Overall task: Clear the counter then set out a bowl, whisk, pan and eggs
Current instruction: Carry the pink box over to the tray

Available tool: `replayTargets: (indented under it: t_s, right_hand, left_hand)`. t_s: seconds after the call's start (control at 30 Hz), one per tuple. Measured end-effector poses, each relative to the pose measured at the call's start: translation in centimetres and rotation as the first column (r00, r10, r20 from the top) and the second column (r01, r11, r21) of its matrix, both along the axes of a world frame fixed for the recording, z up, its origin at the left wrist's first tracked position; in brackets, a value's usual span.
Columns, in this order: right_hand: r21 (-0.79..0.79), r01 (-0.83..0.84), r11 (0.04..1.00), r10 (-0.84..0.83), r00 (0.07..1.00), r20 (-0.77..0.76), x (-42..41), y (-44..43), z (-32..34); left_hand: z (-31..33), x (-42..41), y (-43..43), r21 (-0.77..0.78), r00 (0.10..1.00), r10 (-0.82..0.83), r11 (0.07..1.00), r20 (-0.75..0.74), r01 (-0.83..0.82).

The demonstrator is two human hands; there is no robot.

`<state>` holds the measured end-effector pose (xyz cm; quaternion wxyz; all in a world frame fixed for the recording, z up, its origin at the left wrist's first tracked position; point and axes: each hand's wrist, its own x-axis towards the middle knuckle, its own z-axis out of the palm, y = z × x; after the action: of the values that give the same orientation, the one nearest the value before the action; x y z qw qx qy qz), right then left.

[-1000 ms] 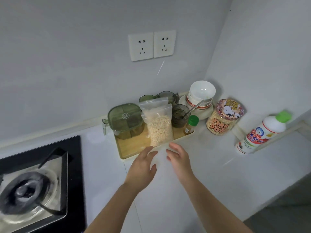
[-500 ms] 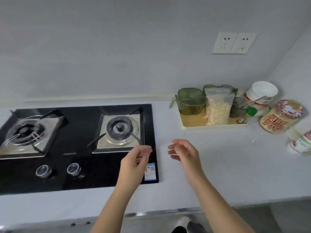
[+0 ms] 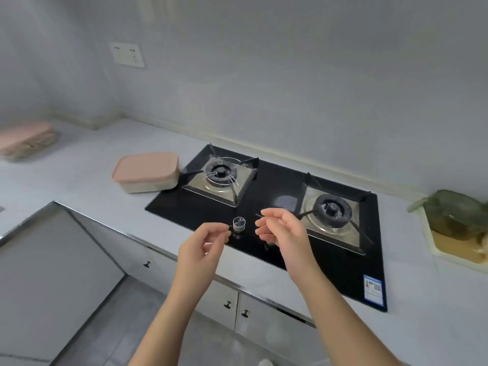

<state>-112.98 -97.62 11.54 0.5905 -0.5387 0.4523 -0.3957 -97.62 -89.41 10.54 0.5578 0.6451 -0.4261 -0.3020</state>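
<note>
**Nearest thing to clear lies left of both hands**

We see both hands raised over the front edge of the hob [image 3: 277, 186], and neither is holding anything. The left hand [image 3: 203, 247] and the right hand [image 3: 285, 231] are loosely curled, with their fingertips turned toward each other on either side of a control knob [image 3: 239, 223]. Neither hand touches the knob.

No bowl, whisk, pan or eggs appear in this view, so we judge the clearing stage unfinished. The pink-lidded box [image 3: 146, 171] sits on the surface [image 3: 79, 180] just beside the hob's left burner. It is away to the left of the hands and further back. Its long axis runs roughly side to side, along the wall line, with a long side facing us.

The left hand is clearly the nearer one. A reach from it would go out and leftward, meeting the box's near right corner first. A second pink box [image 3: 26, 140] is well apart at the far left. A green container [image 3: 456, 215] stands on a tray [image 3: 433, 256] at the far right, closer to the right hand.
</note>
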Motion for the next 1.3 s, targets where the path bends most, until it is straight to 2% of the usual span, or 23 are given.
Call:
replayTargets:
  t_s: [0.2,0.43,0.67,0.8,0.93,1.07,1.1,1.17,1.23,1.3]
  right_hand:
    - [0.006,-0.143,0.990,0.143,0.989,-0.027,9.3,-1.7,-0.9]
    - [0.073,-0.191,0.979,0.197,0.976,-0.094,19.8,-7.4,-3.7]
    - [0.093,-0.243,0.966,0.260,0.914,-0.311,32.6,-15.4,-6.0]
    - [0.073,-0.203,0.977,0.212,0.848,-0.486,36.7,-17.8,-6.2]
    - [0.080,-0.088,0.993,0.118,0.820,-0.560,40.2,-19.1,-6.7]
    - [0.029,0.207,0.978,-0.141,0.754,-0.641,42.6,-20.8,-8.0]
    - [0.052,0.231,0.972,-0.141,0.740,-0.657,43.1,-21.0,-8.2]
    - [0.067,0.169,0.983,-0.067,0.676,-0.734,44.2,-21.0,-9.0]
    - [0.010,0.161,0.987,-0.091,0.606,-0.790,46.0,-20.5,-9.5]
    - [0.009,0.193,0.981,-0.120,0.646,-0.754,47.5,-19.3,-9.2]
  left_hand:
    - [-0.9,7.7,-0.5,0.008,0.995,0.096,0.995,-0.019,-0.096]
    - [-3.3,17.5,-5.1,0.075,0.981,0.192,0.979,-0.009,-0.190]
    - [-5.8,29.3,-10.9,0.169,0.956,0.275,0.942,0.106,-0.290]
    - [-8.0,33.9,-12.6,0.227,0.952,0.255,0.930,0.168,-0.290]
    - [-9.8,39.1,-14.9,0.349,0.968,0.211,0.904,0.138,-0.247]
    - [-11.1,43.9,-17.2,0.433,0.997,0.042,0.899,0.069,-0.068]
    - [-11.1,44.8,-17.7,0.449,0.999,-0.011,0.894,0.048,-0.012]
    - [-10.9,46.4,-18.4,0.472,0.996,-0.093,0.878,0.005,0.080]
    - [-10.9,48.5,-19.2,0.470,0.989,-0.146,0.872,-0.011,0.134]
    - [-10.8,50.4,-19.8,0.470,0.988,-0.153,0.873,0.001,0.134]
